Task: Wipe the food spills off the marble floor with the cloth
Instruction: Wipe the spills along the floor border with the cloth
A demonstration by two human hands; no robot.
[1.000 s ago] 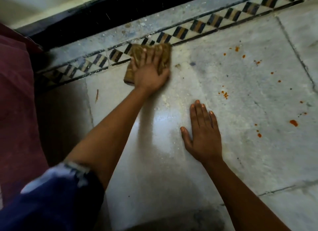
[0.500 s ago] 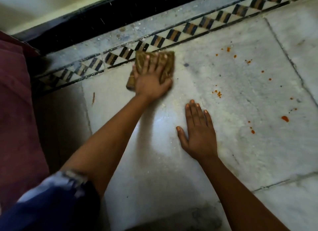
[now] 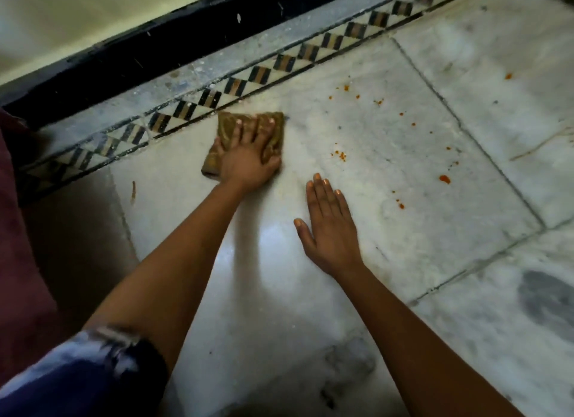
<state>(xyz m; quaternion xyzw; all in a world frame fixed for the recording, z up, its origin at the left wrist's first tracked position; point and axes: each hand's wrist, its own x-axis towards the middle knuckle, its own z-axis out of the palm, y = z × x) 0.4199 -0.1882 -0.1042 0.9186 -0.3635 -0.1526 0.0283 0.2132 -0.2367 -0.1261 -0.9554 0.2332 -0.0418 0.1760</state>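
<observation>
Two bare hands on a marble floor [image 3: 192, 218], one pressing a folded cloth [image 3: 225, 131] flat.

Left of frame centre: brown cloth, roughly rectangular, long axis running from lower left up toward upper right, upper edge just below the black-and-white diamond border strip [image 3: 261, 75]. Left hand [image 3: 248, 158] lying on top, fingers straight and spread, pressing rather than gripping. Right hand [image 3: 329, 227] just below and right of it, flat on bare marble, fingers straight and together, holding nothing. Orange food spills [image 3: 340, 155] scattered right of the cloth, well over a dozen specks, largest drop [image 3: 444, 178] at far right; nothing lying between cloth and nearest specks. One small reddish sliver [image 3: 133, 189] on the floor at left. Black skirting [image 3: 186, 40] across the top, maroon fabric [image 3: 18, 261] along the left edge, blue sleeve [image 3: 77, 382] at lower left.
</observation>
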